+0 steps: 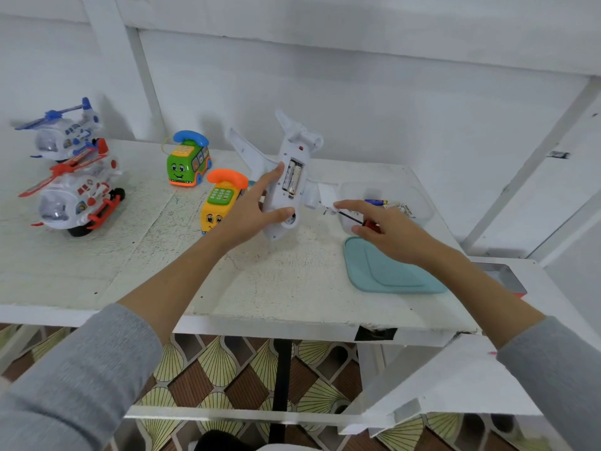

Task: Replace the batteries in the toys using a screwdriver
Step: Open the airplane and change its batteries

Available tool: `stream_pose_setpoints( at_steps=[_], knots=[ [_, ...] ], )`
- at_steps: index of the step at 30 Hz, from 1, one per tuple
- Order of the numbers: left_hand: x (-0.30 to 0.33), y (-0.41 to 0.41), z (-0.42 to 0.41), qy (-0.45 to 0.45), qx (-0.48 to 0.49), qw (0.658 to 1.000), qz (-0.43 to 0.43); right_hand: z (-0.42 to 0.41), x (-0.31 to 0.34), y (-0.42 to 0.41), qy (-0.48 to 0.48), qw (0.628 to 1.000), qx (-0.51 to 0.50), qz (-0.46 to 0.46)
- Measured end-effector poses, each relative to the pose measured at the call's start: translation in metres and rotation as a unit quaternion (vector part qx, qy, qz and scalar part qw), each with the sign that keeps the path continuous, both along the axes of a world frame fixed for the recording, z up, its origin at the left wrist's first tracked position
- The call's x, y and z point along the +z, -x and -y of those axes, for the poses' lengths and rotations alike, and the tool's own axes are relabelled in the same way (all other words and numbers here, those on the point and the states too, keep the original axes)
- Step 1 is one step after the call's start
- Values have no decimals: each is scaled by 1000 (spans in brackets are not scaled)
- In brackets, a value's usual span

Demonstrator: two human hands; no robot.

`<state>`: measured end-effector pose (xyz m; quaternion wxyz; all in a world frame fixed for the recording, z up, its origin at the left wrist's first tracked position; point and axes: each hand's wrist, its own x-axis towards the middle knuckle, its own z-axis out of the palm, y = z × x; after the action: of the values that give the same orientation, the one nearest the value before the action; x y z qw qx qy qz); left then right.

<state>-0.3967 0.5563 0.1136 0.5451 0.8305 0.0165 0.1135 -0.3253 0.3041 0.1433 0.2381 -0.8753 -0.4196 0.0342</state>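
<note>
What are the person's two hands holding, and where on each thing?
The left hand grips the upturned toy airplane by its fuselage. The right hand holds a screwdriver by its red handle.

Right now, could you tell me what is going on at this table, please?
A person is changing batteries in a white toy airplane. The left hand holds it belly-up, its compartment open with two batteries still inside. The right hand grips a red-handled screwdriver and pinches the small white cover. Spare batteries lie in a clear plastic tub, beside its teal lid.
</note>
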Motion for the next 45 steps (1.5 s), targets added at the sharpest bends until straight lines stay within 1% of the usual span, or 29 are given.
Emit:
stream_pose_setpoints(
  at_steps=[3, 6, 13, 21, 25, 27, 28, 30, 32, 34, 36, 37, 41, 45],
  knots=[
    [3, -1, -4, -15, 13, 1000, 20, 4, -4, 3, 29, 999, 10, -14],
    [6, 0, -7, -17, 30, 999, 35, -1, -12, 6, 81, 996, 24, -7],
    [10, 2, -7, -9, 40, 998, 57, -31, -31, 13, 207, 974, 87, -6],
    [14, -2, -6, -18, 30, 998, 55, -34, -35, 8, 258, 959, 76, -93],
    [20, -8, -7, -30, 14, 998, 55, -19, -20, -3, 273, 947, 31, -168],
    [24, -12, -8, -37, 4, 998, 52, -10, -9, -10, 284, 940, 5, -187],
    [26, -14, -8, -37, -1, 998, 48, -7, -2, -13, 280, 941, -8, -192],
    [30, -20, -7, -37, -11, 998, 43, -1, 13, -19, 234, 952, -28, -196],
    [33, -27, -5, -38, -18, 998, 42, 3, 30, -22, 160, 971, -42, -172],
    [37, -35, -1, -39, -27, 998, 38, 5, 46, -24, 66, 986, -60, -140],
    [39, -44, 5, -43, -35, 998, 38, 6, 58, -26, -15, 989, -76, -127],
    [40, -48, 10, -45, -38, 997, 40, 6, 61, -28, -38, 989, -82, -117],
    [42, -64, 30, -43, -49, 997, 46, 8, 66, -39, -68, 989, -104, -80],
    [46, -80, 55, -55, -48, 996, 52, 21, 65, -59, -47, 993, -97, -58]
  ],
)
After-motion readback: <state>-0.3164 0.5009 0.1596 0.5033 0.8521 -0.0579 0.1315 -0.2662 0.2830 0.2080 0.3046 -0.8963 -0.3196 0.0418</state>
